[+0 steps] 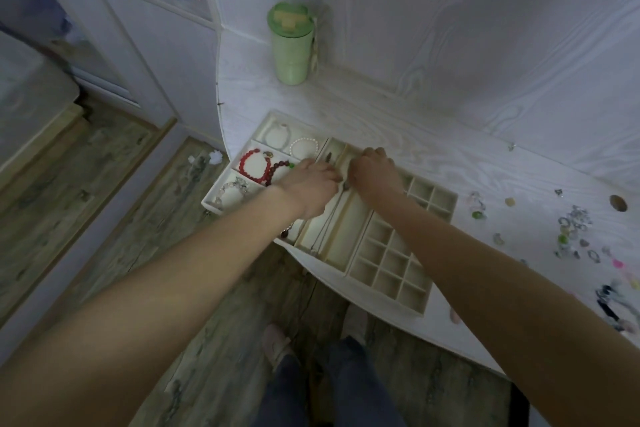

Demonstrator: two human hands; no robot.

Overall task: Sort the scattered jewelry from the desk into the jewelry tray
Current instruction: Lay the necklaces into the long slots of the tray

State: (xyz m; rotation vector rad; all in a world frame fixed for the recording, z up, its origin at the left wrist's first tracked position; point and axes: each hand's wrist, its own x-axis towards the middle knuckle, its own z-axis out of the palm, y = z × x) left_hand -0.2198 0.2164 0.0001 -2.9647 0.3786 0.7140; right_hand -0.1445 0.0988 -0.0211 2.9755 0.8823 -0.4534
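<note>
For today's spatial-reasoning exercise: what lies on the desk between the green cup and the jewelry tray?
Nothing: in the head view, the desk is bare between the green cup and the jewelry tray's far rim.

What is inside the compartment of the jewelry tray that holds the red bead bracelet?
The red bead bracelet lies there beside a darker bead bracelet with a green bead. The left hand covers that compartment's right end, hiding anything beneath.

matt cream fabric-lined jewelry tray [437, 198], pale woodgrain laminate desk [381, 121], glossy red bead bracelet [254, 166], matt green plastic bottle [291, 48]
</note>
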